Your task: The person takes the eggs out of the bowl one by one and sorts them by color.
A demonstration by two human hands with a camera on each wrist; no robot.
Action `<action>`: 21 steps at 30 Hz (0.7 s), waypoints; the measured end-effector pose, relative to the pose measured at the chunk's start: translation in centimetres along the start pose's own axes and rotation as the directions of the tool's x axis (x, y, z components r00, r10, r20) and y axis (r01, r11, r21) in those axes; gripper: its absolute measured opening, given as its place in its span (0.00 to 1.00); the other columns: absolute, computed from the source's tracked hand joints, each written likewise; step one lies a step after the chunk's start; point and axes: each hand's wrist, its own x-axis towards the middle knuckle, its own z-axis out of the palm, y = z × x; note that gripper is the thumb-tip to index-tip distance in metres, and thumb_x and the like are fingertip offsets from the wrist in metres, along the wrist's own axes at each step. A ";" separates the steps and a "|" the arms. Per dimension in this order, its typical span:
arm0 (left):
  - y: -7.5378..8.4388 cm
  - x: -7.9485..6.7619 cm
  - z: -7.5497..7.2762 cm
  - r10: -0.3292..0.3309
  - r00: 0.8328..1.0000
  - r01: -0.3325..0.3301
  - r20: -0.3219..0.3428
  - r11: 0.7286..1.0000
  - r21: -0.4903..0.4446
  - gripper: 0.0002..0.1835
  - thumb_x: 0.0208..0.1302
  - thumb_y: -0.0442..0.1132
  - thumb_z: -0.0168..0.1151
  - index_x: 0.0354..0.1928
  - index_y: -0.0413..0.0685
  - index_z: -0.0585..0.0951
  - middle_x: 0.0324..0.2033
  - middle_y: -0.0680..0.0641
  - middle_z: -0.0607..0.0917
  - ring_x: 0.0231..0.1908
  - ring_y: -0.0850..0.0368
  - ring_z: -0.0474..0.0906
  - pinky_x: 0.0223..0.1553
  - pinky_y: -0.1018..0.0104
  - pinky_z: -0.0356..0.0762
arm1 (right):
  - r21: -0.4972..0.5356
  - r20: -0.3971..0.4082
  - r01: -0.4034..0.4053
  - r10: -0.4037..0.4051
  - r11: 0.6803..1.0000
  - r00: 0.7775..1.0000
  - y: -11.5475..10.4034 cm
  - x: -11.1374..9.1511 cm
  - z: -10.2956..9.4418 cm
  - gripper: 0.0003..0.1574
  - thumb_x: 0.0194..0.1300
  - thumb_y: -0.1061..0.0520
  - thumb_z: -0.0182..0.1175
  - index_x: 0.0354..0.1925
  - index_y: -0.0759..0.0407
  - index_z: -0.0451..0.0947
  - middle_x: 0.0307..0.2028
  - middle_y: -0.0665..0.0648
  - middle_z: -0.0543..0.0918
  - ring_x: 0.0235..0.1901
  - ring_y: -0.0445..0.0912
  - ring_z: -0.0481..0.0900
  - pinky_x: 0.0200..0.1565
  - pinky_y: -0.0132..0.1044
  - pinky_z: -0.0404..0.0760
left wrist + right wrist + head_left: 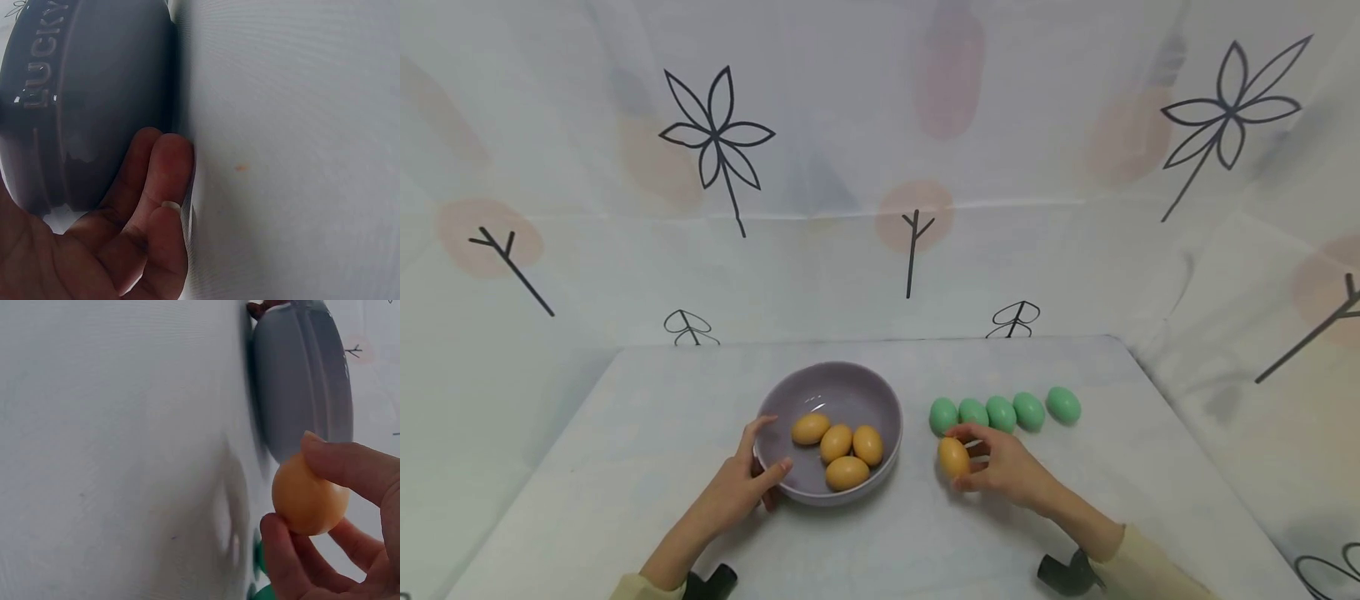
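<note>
My left hand grips a round grey-purple bowl at its left side, thumb over the rim and fingers along the outer wall. In the left wrist view those fingers lie low against the wall, which bears raised letters reading "LUCKY". Several orange-yellow eggs lie together inside the bowl. To the right of it, my right hand pinches another orange-yellow egg between thumb and fingertips. The right wrist view shows this egg held above the white cloth, overlapping the bowl behind it.
A row of several green eggs lies just beyond my right hand, the rightmost one slightly apart. White cloth covers the table. Behind it hangs a patterned white backdrop. Dark camera mounts sit at both wrists.
</note>
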 end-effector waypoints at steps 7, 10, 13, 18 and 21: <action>0.1 0.0 0.0 0.009 1.000 -0.009 0.007 1.000 -0.010 0.39 0.70 0.54 0.60 0.75 0.61 0.50 0.20 0.48 0.81 0.23 0.53 0.76 0.29 0.64 0.71 | -0.076 -0.012 -0.011 0.010 0.997 1.000 0.4 -0.3 0.3 0.40 0.46 0.55 0.80 0.57 0.61 0.75 0.47 0.53 0.81 0.48 0.50 0.78 0.47 0.38 0.79; 0.2 -0.1 -0.1 0.009 1.000 -0.009 0.006 1.000 -0.016 0.39 0.70 0.54 0.60 0.75 0.61 0.51 0.20 0.48 0.81 0.23 0.53 0.76 0.28 0.64 0.71 | -0.101 -0.014 -0.008 0.006 0.995 1.000 0.6 -0.3 0.6 0.40 0.44 0.54 0.80 0.55 0.61 0.76 0.46 0.52 0.81 0.46 0.48 0.78 0.44 0.36 0.79; 0.3 -0.1 -0.2 0.003 1.000 -0.003 0.001 1.000 -0.022 0.39 0.70 0.53 0.61 0.75 0.62 0.51 0.20 0.48 0.81 0.23 0.53 0.76 0.28 0.64 0.70 | -0.114 -0.017 0.003 -0.005 0.993 1.000 0.8 -0.4 0.8 0.40 0.44 0.54 0.80 0.55 0.61 0.76 0.46 0.52 0.81 0.45 0.47 0.78 0.43 0.35 0.79; 0.3 -0.2 -0.2 -0.004 1.000 0.004 -0.002 1.000 -0.028 0.39 0.70 0.53 0.61 0.75 0.62 0.51 0.20 0.47 0.81 0.23 0.53 0.76 0.28 0.63 0.70 | -0.137 -0.025 -0.002 -0.001 0.991 1.000 0.9 -0.4 0.9 0.40 0.44 0.51 0.80 0.55 0.59 0.77 0.44 0.49 0.81 0.44 0.45 0.77 0.43 0.35 0.78; 0.2 -0.2 -0.2 -0.003 1.000 0.003 -0.002 1.000 -0.030 0.39 0.70 0.52 0.61 0.75 0.61 0.52 0.20 0.47 0.81 0.23 0.53 0.76 0.28 0.63 0.70 | -0.139 -0.021 0.001 -0.004 0.990 1.000 0.9 -0.5 0.8 0.40 0.45 0.51 0.80 0.55 0.59 0.77 0.44 0.49 0.81 0.43 0.45 0.77 0.43 0.35 0.77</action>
